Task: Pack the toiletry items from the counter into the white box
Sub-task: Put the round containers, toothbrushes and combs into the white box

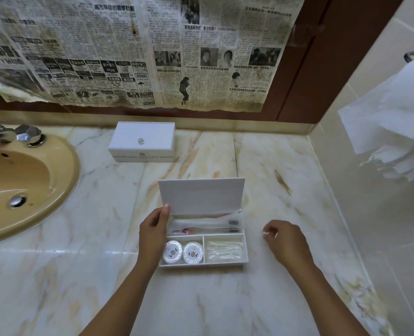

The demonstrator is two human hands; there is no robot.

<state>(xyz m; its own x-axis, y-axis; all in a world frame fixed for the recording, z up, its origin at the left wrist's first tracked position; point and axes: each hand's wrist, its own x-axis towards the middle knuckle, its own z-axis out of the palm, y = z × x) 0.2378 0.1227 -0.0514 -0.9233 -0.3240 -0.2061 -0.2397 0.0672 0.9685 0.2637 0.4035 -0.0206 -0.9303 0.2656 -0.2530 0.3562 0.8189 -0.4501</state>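
A white box (203,264) sits on the marble counter (273,170) with its lid (201,197) raised upright. My left hand (152,229) holds the lid's lower left edge, thumb on its front. The long back compartment holds clear-wrapped items (206,223), one with a dark end. In the front left compartment lie two round white soaps (173,252). Clear packets (225,249) fill the front right one. My right hand (286,238) hovers just right of the box with its fingers loosely curled, and I see nothing in it.
A second white box (141,139), lid down with a small knob, stands near the back wall. A tan sink (19,185) with a chrome tap (4,134) is at the left. White paper towels (395,122) hang on the right wall. Newspaper covers the wall behind.
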